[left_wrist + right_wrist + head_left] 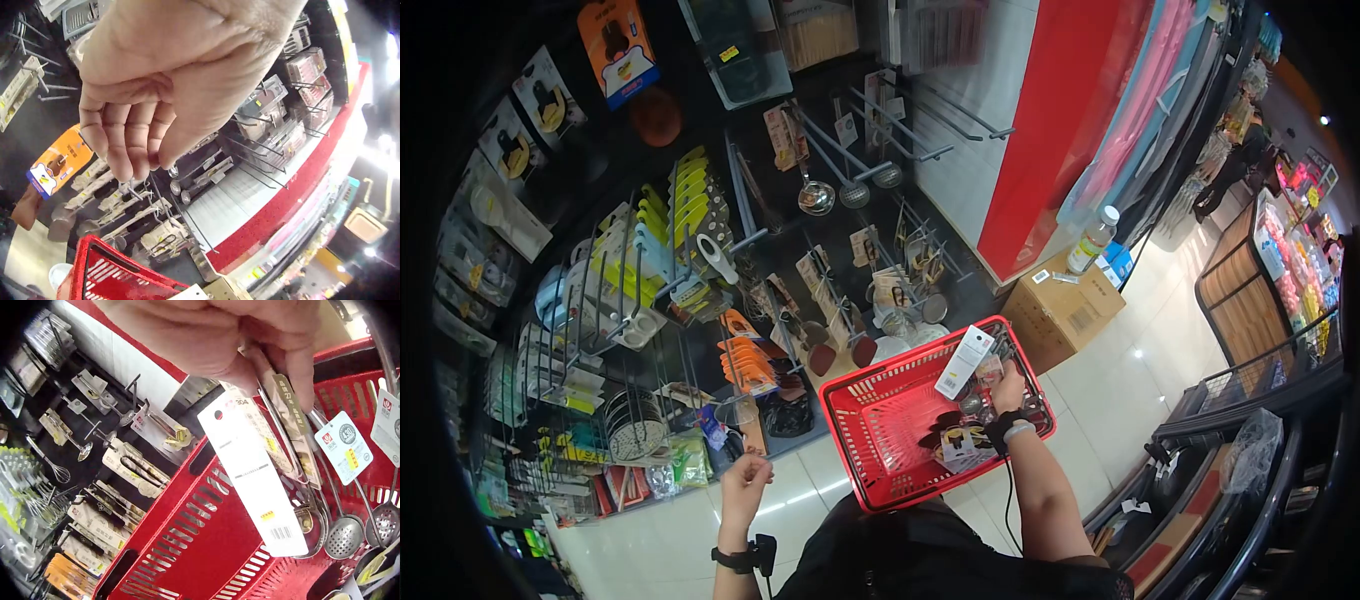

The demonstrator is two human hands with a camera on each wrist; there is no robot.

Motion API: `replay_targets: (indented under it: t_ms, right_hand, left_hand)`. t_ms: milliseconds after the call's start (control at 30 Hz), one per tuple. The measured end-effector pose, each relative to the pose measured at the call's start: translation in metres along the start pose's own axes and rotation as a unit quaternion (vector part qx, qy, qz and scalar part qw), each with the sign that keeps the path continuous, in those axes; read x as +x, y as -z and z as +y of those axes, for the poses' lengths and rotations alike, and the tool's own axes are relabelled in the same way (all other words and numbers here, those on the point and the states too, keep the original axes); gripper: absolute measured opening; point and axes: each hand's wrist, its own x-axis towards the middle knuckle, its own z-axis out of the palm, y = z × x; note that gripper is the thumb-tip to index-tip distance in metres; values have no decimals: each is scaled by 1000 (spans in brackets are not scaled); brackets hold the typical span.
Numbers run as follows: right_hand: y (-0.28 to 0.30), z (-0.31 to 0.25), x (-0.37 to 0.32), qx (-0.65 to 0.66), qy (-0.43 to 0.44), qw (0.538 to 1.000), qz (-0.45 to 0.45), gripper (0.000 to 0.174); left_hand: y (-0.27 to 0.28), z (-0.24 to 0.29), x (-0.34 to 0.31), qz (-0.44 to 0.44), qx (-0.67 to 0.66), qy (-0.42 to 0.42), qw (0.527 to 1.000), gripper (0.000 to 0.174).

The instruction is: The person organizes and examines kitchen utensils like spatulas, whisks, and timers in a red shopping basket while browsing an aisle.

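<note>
My right hand [1008, 390] is over the right end of the red shopping basket [852, 402]. In the right wrist view its thumb and fingers pinch a carded metal utensil by the top, near a brown card [295, 425]. A long white tag [253, 478] hangs beside it, partly covering a ladle bowl [315, 534]. A skimmer [344, 537] with a pale blue tag [344, 449] leans close by inside the basket. My left hand [744, 490] hangs left of the basket, fingers loosely curled with nothing in them.
Carded utensils hang on rack hooks ahead, including a ladle [816, 197] and orange-carded items [745, 362]. A cardboard box [1065, 305] bearing a bottle [1092, 240] stands beyond the basket. More black-framed shelving [1200, 480] is at the right, across the tiled floor [1090, 400].
</note>
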Motion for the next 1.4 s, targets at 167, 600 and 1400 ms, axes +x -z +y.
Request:
replay_targets:
  t_ms: [167,600,1400]
  right_hand:
    - [3,5,-23,-16,42,999,-27,14]
    - [46,-48,-72,59,135,982,-118,14]
    - [135,-162,-50,340,103,803,-479,17]
  left_hand:
    - [-24,0,10,-48,26,-22,998,7]
    - [-110,-9,50,-199,116,-87,969,15]
    - [-98,-2,23,-454,-272,229,817,58]
